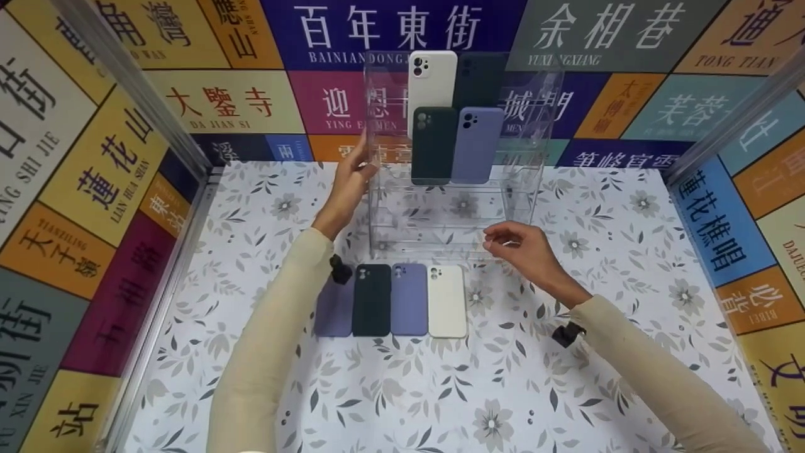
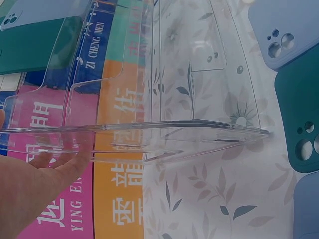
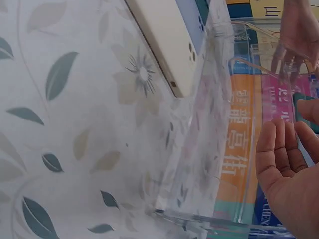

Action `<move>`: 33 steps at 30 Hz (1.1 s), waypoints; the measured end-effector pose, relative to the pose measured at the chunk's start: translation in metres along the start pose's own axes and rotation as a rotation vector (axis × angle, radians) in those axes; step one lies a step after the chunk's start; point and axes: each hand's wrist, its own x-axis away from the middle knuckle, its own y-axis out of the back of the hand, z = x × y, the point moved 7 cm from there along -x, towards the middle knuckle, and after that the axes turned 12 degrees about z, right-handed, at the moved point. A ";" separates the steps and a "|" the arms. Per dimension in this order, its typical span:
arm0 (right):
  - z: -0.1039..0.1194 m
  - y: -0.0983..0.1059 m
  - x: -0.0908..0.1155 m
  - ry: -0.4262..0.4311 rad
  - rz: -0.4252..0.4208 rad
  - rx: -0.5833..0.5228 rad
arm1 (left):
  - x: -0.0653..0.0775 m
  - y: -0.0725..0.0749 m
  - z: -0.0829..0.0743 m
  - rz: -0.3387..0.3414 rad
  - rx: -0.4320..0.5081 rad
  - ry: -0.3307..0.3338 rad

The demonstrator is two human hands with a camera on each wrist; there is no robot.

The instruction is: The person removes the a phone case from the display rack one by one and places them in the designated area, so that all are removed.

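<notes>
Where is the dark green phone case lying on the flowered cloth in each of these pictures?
Head: the dark green case lies below center, between two lavender cases.
Left wrist: at the right edge, again between lavender cases, the dark green case partly cut off.
Right wrist: only a sliver at the top edge, beyond a lavender case.
Shared landmark: the orange wall panel with white characters.
</notes>
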 end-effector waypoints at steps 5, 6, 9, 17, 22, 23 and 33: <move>0.013 0.016 0.000 0.015 -0.025 0.037 | -0.002 -0.001 0.000 0.003 -0.001 -0.023; 0.015 0.020 0.000 0.017 -0.032 0.043 | -0.002 -0.001 0.000 0.003 -0.002 -0.025; 0.024 0.029 0.000 0.019 -0.052 0.065 | -0.002 -0.002 0.000 0.003 -0.003 -0.024; 0.038 0.050 -0.001 -0.016 -0.092 0.113 | -0.002 -0.003 0.000 0.008 0.007 -0.004; 0.045 0.060 -0.007 -0.011 -0.106 0.143 | -0.002 -0.002 0.000 0.001 0.002 -0.021; 0.047 0.062 -0.008 -0.005 -0.109 0.148 | -0.002 -0.002 0.000 -0.001 -0.001 -0.023; 0.060 0.075 -0.028 0.004 -0.119 0.146 | -0.002 0.001 -0.001 -0.010 -0.001 -0.020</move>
